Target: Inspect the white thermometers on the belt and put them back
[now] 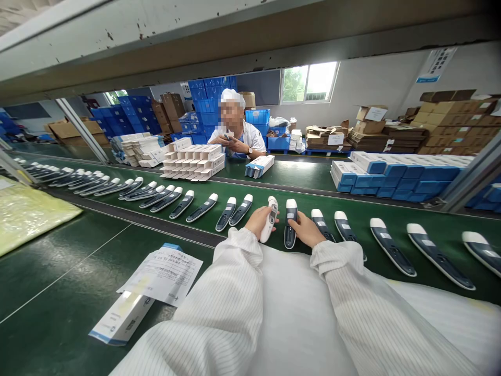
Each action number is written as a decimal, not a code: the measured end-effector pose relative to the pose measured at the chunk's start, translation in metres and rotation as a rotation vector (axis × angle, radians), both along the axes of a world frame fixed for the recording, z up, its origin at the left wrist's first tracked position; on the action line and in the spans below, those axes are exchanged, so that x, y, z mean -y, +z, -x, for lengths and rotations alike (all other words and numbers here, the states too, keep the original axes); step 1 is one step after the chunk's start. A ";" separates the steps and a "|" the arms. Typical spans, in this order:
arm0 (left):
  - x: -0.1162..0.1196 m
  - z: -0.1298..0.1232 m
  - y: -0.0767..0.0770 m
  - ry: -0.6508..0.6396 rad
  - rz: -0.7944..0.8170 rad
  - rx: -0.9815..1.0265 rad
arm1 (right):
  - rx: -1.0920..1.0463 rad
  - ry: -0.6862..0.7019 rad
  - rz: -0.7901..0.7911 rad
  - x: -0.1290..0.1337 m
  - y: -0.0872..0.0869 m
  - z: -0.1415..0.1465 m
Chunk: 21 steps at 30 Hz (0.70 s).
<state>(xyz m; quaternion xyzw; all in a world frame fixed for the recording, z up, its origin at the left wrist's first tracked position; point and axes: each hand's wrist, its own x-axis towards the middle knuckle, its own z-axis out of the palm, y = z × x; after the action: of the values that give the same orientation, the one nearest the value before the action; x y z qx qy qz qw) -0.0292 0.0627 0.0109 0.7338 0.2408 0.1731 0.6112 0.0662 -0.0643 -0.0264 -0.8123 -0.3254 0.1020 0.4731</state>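
My left hand (259, 221) is closed around a handheld thermometer (270, 220), its white front with buttons and a small display facing me. Just to the right, my right hand (307, 228) grips a second thermometer (290, 222) by its side, the dark back with a pale label turned up and the white tip pointing away. Both are over the green conveyor belt (203, 189). Beside my left hand lie two more thermometers, the nearer one (241, 210) dark side up. Partly behind my right hand rests another thermometer (323, 224).
Thermometers line the belt both ways. Across it, a person (239, 128) holds something small, near open white boxes (193, 161) and stacked blue-white boxes (395, 172). A paper sheet (166, 274) covers part of a box (122, 318) at left. A shelf beam (195, 42) crosses overhead.
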 end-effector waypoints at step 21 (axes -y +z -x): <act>-0.002 0.000 -0.005 0.190 -0.650 -0.098 | -0.519 0.274 -0.451 0.008 0.025 0.017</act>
<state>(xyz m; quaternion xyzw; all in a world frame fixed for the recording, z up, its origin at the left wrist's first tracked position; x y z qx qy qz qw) -0.0295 0.0644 0.0062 0.8720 0.2695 0.2612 0.3142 0.0488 -0.0721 -0.0014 -0.5837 -0.3146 0.2927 0.6889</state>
